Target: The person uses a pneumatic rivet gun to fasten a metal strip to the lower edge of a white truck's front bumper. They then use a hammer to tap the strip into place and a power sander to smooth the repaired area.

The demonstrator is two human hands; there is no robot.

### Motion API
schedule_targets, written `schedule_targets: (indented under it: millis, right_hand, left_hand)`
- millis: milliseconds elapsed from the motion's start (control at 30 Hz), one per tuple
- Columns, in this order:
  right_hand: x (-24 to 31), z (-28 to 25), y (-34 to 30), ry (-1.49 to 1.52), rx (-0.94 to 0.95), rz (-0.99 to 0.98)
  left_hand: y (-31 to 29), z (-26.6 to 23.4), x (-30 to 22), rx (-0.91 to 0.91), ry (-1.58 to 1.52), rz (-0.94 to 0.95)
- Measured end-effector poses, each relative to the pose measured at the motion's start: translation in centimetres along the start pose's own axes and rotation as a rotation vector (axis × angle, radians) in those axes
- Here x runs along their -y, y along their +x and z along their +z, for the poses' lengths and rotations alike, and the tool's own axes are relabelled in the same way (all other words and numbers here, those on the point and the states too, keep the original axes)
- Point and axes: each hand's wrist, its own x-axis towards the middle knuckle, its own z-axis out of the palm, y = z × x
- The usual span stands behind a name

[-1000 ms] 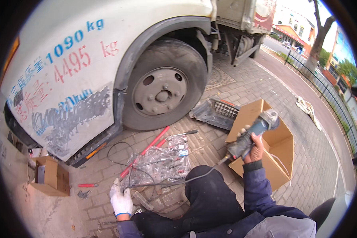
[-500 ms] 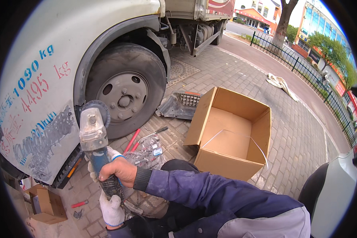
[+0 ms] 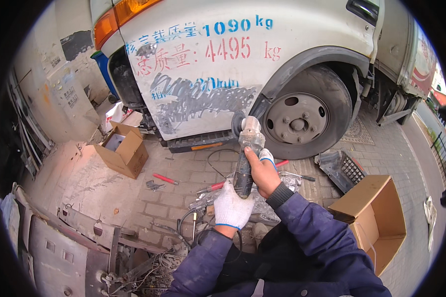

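An angle grinder (image 3: 243, 168) is held upright in front of me by both hands. My left hand (image 3: 233, 205), in a white glove with a blue cuff edge, is closed round its rear end. Higher up the body, my right hand (image 3: 264, 173) grips it, its back bare and some white glove showing at the fingers. The grinder's round disc (image 3: 238, 123) appears by the lower corner of the white truck panel (image 3: 183, 129), near the wheel arch; I cannot tell whether it touches. Grey scribble-like marks (image 3: 208, 106) cover part of the panel's lettering.
The truck wheel (image 3: 302, 116) stands right of the grinder. A large open cardboard box (image 3: 362, 205) lies at right, beside a dark plastic part (image 3: 339, 171). A smaller box (image 3: 126, 153), red-handled tool (image 3: 166, 178), plastic bags (image 3: 287, 182), cable (image 3: 178, 230) and metal parts (image 3: 59, 247) lie around.
My view has swung left, bringing the truck's front and the metal parts into sight. Both hands keep their grip on the grinder.
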Motion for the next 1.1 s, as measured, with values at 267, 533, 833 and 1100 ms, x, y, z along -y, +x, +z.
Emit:
schedule_targets:
  millis: [267, 533, 833, 1100]
  right_hand:
    - [-4.8, -0.9, 3.7, 0.162, -0.16, 0.249]
    - [-5.7, -3.3, 5.6, 0.369, -0.354, 0.316]
    - [-4.0, -6.0, 6.3, 0.643, -0.269, 0.366]
    - [-4.0, -1.0, 5.1, 0.494, 0.094, 0.334]
  left_hand:
    - [2.0, 1.1, 0.2, 0.044, 0.287, 0.071]
    - [4.1, 2.6, -0.9, 0.061, 0.504, 0.393]
    - [5.4, 2.9, -2.3, 0.126, 0.47, 0.49]
    - [6.3, -1.4, 3.3, 0.262, 0.104, 0.069]
